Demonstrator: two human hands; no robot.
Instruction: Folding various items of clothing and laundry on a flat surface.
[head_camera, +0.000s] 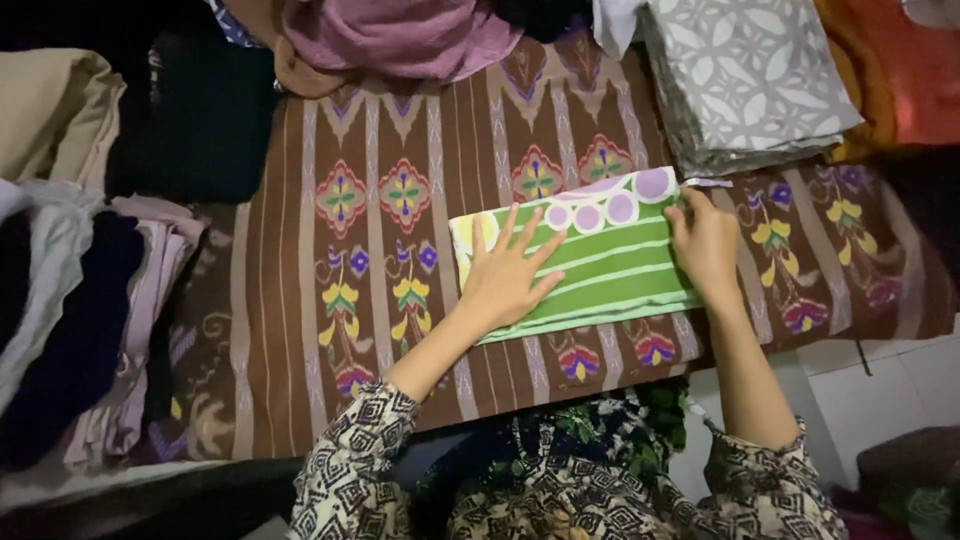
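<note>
L hand (505, 280) spread flat on folded green-striped cloth with purple dots (600, 262); R hand (706, 245) pinches its 3 o'clock edge; best keep edges aligned.

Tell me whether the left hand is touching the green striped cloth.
Touching. The head view shows the left hand lying flat, fingers spread, on the folded green striped cloth, no gap showing.

The folded cloth (590, 255) lies on the patterned spread (300, 330), clothes piles (90, 320) apparently left of it.
</note>
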